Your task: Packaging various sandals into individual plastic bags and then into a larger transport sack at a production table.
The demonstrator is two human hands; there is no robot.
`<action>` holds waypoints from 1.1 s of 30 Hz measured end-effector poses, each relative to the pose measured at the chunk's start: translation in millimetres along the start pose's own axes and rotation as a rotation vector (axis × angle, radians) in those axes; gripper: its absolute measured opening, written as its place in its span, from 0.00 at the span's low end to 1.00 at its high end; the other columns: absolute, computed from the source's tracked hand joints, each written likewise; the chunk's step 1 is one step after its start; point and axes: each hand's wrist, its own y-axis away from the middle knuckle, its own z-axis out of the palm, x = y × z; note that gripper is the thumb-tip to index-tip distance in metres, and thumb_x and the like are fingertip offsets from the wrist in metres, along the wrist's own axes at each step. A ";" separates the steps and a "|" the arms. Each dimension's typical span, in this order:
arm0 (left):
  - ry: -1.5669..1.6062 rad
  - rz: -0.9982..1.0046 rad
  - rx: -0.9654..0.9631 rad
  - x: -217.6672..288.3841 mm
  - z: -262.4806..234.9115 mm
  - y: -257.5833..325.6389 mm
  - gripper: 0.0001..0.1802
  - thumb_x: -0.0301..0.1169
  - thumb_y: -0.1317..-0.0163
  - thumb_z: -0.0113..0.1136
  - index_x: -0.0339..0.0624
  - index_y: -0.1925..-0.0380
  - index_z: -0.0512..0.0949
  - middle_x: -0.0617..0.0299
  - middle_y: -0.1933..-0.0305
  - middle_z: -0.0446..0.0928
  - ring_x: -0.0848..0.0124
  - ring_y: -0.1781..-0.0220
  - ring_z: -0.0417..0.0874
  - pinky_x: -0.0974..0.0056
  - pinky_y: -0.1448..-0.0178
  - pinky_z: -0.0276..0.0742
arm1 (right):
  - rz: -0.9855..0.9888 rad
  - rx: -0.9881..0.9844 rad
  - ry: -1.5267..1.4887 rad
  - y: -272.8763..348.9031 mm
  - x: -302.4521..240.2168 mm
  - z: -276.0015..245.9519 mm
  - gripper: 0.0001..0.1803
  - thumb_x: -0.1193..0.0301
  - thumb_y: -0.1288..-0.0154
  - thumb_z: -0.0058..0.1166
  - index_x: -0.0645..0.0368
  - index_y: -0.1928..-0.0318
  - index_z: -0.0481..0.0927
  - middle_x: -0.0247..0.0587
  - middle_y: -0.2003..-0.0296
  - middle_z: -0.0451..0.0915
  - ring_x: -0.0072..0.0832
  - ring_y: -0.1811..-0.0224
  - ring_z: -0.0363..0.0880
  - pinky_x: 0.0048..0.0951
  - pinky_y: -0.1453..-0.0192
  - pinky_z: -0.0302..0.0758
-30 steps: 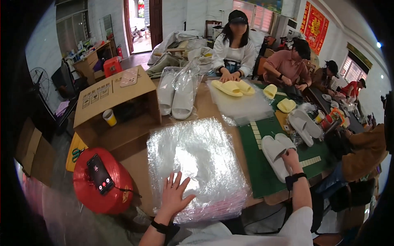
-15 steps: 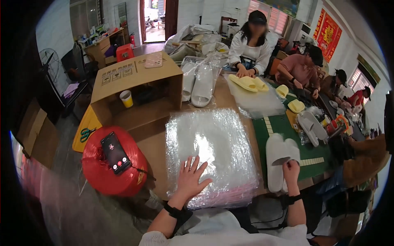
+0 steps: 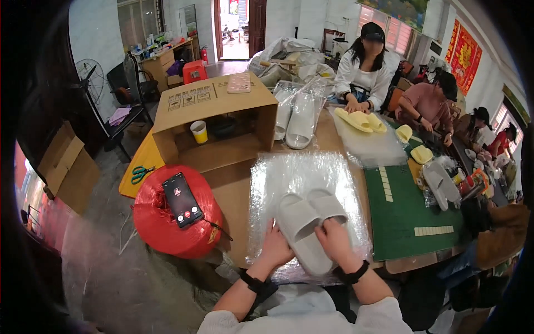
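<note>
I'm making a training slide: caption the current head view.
Right hand holds a pair of pale slippers over a stack of shiny clear plastic, left hand beside them.

Seen from where I stand, listed by the doorway [image 3: 232, 33]: bright daylight through it; brown wooden door [image 3: 257, 28] at its right edge. Left of it: red stool [image 3: 194, 72], wooden desk [image 3: 159, 68], window [image 3: 133, 25], black chair [image 3: 132, 75], standing fan [image 3: 90, 78]. Right of it: heap of pale sacks [image 3: 267, 57], pink-slatted window [image 3: 396, 33], and farther along, red wall hanging [image 3: 464, 53]. Around it: pale walls [image 3: 311, 14]. In front of it: grey floor [image 3: 114, 192].
</note>
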 end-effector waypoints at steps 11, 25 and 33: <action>0.010 0.027 0.066 7.1 -6.4 -2.7 0.39 0.62 0.37 0.58 0.55 0.30 0.71 0.48 0.21 0.58 0.43 0.19 0.51 0.39 0.19 0.41 | 0.285 0.510 0.044 85.7 85.5 -87.9 0.16 0.71 0.35 0.62 0.70 0.73 0.71 0.48 0.76 0.72 0.39 0.73 0.71 0.37 0.67 0.69; 0.141 0.172 -0.234 9.8 -58.8 18.7 0.45 0.55 0.44 0.68 0.50 0.28 0.68 0.49 0.20 0.57 0.42 0.18 0.50 0.41 0.20 0.51 | 0.329 0.658 -0.478 146.5 80.8 -86.7 0.09 0.77 0.29 0.55 0.69 0.52 0.80 0.32 0.64 0.80 0.16 0.61 0.75 0.18 0.57 0.70; -0.029 0.103 -0.183 38.0 -30.8 22.3 0.47 0.64 0.42 0.62 0.52 0.27 0.66 0.49 0.19 0.54 0.43 0.18 0.50 0.41 0.19 0.48 | 0.258 0.656 -0.463 136.6 77.0 -68.7 0.09 0.77 0.30 0.54 0.68 0.52 0.79 0.33 0.62 0.80 0.18 0.59 0.74 0.21 0.56 0.71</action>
